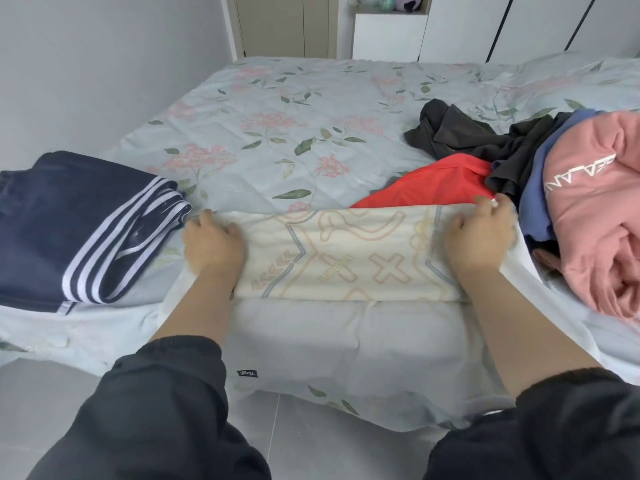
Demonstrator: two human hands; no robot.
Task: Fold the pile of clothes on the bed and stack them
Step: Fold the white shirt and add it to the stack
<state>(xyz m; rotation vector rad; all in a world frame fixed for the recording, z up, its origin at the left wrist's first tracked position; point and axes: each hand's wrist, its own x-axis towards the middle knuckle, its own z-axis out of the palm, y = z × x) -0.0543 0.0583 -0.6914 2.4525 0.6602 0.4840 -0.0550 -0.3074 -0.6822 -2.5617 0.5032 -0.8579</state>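
Note:
A white T-shirt (343, 327) lies at the bed's near edge, its upper part turned over toward me so a faint print shows through. My left hand (211, 244) grips the left end of that fold. My right hand (481, 237) pinches the right end. Folded navy trousers with white stripes (79, 223) lie to the left. An unfolded pile sits to the right: a pink sweatshirt (595, 216), a blue garment (536, 188), a dark grey garment (460, 133) and a red garment (433, 185).
The bed (277, 126) has a pale floral cover, with a wall along its left side. White cabinets (388, 36) stand beyond the far edge. Grey floor tiles (304, 441) show below the bed's near edge.

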